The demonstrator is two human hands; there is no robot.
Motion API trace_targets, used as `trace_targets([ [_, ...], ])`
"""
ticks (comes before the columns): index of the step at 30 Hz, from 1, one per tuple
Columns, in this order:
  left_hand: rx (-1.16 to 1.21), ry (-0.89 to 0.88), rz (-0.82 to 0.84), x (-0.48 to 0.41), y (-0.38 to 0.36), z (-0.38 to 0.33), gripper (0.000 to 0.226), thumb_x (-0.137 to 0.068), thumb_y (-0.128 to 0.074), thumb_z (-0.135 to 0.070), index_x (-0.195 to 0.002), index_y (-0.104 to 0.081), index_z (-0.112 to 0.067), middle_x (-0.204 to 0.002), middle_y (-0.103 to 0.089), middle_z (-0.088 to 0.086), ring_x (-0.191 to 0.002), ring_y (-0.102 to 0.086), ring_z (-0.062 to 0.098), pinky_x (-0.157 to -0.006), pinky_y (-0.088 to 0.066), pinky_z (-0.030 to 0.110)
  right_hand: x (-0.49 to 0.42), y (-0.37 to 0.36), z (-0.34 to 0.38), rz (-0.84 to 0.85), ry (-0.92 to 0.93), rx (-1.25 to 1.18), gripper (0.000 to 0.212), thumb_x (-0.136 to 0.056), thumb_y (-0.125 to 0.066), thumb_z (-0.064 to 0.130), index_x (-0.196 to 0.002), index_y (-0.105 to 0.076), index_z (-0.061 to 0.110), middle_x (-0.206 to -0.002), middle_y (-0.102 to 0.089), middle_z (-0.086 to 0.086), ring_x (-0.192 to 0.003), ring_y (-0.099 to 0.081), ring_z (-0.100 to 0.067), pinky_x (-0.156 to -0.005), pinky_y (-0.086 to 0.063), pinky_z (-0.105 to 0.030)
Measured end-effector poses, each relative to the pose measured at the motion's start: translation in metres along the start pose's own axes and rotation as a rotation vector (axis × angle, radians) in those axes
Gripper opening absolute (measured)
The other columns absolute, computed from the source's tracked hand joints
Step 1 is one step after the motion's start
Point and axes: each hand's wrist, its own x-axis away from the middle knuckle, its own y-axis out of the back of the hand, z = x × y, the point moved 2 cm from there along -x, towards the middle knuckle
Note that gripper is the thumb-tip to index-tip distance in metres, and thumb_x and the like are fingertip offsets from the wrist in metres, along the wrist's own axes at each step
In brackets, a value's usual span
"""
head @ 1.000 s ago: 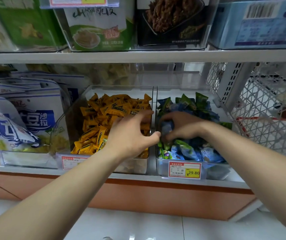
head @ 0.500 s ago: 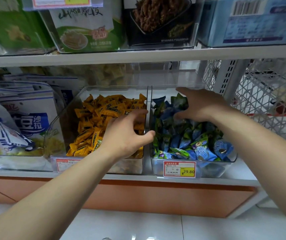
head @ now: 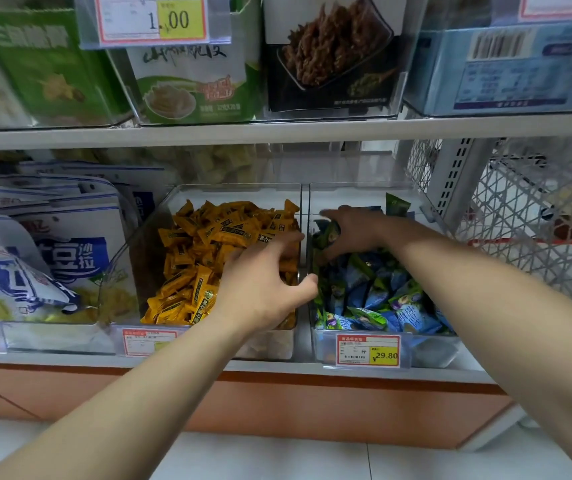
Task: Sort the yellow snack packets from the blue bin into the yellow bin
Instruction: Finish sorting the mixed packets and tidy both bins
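Two bare forearms come in over the pale floor [head: 277,455], and the shelf [head: 277,368] edge runs below both grips. Nearest, under the left grip [head: 263,289], sits the front of the yellow bin [head: 277,344]. A little tag [head: 146,341] is clipped on down to that grip's left. Over below the right grip [head: 353,233], a red-and-yellow price label [head: 367,349] reading 29.80 hangs on the front of the blue bin [head: 433,351].

The left grip is released. It's palm down with fingers loose and spread, low over the yellow packets [head: 201,258], which are heaped in the yellow bin beneath it and off to its left. Its thumb points right, toward the walls where the two bins meet; whether it touches them I cannot tell.

Just beyond and to the right, the right grip is deeper in the blue bin, clenched round a green packet [head: 327,234] with fingers above and thumb below. It's blurred, but the packet sits between them. Nearer than that grip, blue packets [head: 374,296] fill the bin right up to its front wall.

Well left of the left grip stand white-and-blue bags [head: 69,258]. Right of the right grip is a white wire basket [head: 520,216]. Far above both grips, an upper shelf [head: 277,131] carries green boxes [head: 191,84] and a dark box [head: 333,53].
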Motion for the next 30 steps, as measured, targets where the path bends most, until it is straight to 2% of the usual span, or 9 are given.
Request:
trace_targets([
  [4, 0.004, -0.004, -0.008, -0.001, -0.001, 0.002, 0.067, -0.071, -0.055, -0.063, -0.135, -0.049, -0.045, -0.117, -0.066, -0.015, -0.112, -0.059, 0.012, -0.101, -0.047, 0.043, 0.024, -0.008, 0.009, 0.012, 0.116, -0.003, 0.074, -0.066, -0.072, 0.069, -0.131, -0.057, 0.036, -0.121, -0.066, 0.004, -0.105, -0.061, -0.017, -0.089, -0.051, -0.034],
  [10, 0.000, -0.020, -0.017, -0.001, -0.002, 0.005, 0.066, -0.072, -0.056, -0.064, -0.135, -0.047, -0.046, -0.119, -0.064, -0.017, -0.113, -0.058, 0.011, -0.103, -0.045, 0.043, 0.084, -0.004, 0.002, 0.154, 0.158, -0.044, 0.083, -0.068, -0.066, 0.078, -0.141, -0.047, 0.041, -0.144, -0.049, 0.014, -0.127, -0.049, -0.012, -0.099, -0.042, -0.028],
  [14, -0.004, -0.028, -0.017, -0.001, -0.001, 0.006, 0.066, -0.073, -0.055, -0.064, -0.135, -0.046, -0.046, -0.120, -0.064, -0.017, -0.113, -0.057, 0.011, -0.103, -0.044, 0.044, 0.100, 0.015, 0.001, 0.141, 0.163, 0.212, 0.104, -0.052, -0.032, 0.104, -0.129, -0.059, 0.039, -0.130, -0.045, 0.010, -0.122, -0.040, -0.015, -0.101, -0.040, -0.037],
  [17, 0.004, -0.025, -0.009, -0.001, -0.002, 0.005, 0.065, -0.073, -0.056, -0.063, -0.135, -0.046, -0.047, -0.119, -0.064, -0.018, -0.113, -0.058, 0.011, -0.103, -0.044, 0.044, 0.087, 0.028, 0.004, 0.101, 0.092, 0.073, 0.110, -0.052, -0.022, 0.106, -0.118, -0.067, 0.031, -0.140, -0.044, 0.012, -0.126, -0.043, -0.014, -0.103, -0.039, -0.038],
  [19, -0.003, -0.020, -0.006, -0.001, -0.002, 0.005, 0.065, -0.073, -0.056, -0.064, -0.135, -0.046, -0.046, -0.120, -0.064, -0.017, -0.113, -0.058, 0.012, -0.103, -0.045, 0.044, 0.068, 0.031, 0.009, 0.032, 0.069, -0.013, 0.096, -0.061, -0.024, 0.100, -0.099, -0.073, 0.027, -0.117, -0.067, 0.010, -0.103, -0.060, -0.012, -0.085, -0.046, -0.032],
  [21, -0.012, -0.022, -0.007, -0.001, -0.002, 0.005, 0.066, -0.073, -0.055, -0.064, -0.136, -0.046, -0.045, -0.121, -0.064, -0.015, -0.113, -0.058, 0.013, -0.102, -0.046, 0.044, 0.048, 0.027, 0.015, -0.012, 0.086, -0.020, 0.083, -0.071, -0.031, 0.092, -0.079, -0.069, 0.019, -0.079, -0.068, 0.004, -0.075, -0.062, -0.013, -0.063, -0.041, -0.029],
  [25, -0.020, -0.023, 0.002, -0.002, -0.002, 0.005, 0.067, -0.072, -0.053, -0.066, -0.137, -0.045, -0.046, -0.125, -0.063, -0.014, -0.114, -0.058, 0.014, -0.101, -0.046, 0.043, 0.018, 0.001, 0.017, 0.031, 0.069, 0.113, 0.049, -0.093, -0.044, 0.063, -0.099, -0.059, 0.017, -0.091, -0.061, 0.002, -0.079, -0.055, -0.017, -0.064, -0.037, -0.033],
  [27, -0.015, -0.026, 0.000, -0.002, -0.002, 0.006, 0.067, -0.072, -0.054, -0.065, -0.136, -0.045, -0.047, -0.124, -0.063, -0.014, -0.114, -0.058, 0.013, -0.101, -0.046, 0.043, 0.012, -0.009, 0.016, 0.064, 0.050, 0.185, 0.034, -0.096, -0.049, 0.050, -0.097, -0.058, 0.018, -0.094, -0.061, -0.003, -0.073, -0.053, -0.015, -0.061, -0.037, -0.030],
  [30, -0.002, -0.033, -0.012, -0.002, -0.002, 0.006, 0.067, -0.071, -0.055, -0.064, -0.135, -0.047, -0.045, -0.120, -0.065, -0.015, -0.113, -0.059, 0.013, -0.101, -0.046, 0.042, 0.008, -0.015, 0.012, 0.092, 0.030, 0.210, 0.028, -0.094, -0.057, 0.038, -0.095, -0.062, 0.011, -0.098, -0.066, -0.009, -0.072, -0.058, -0.019, -0.059, -0.043, -0.028],
])
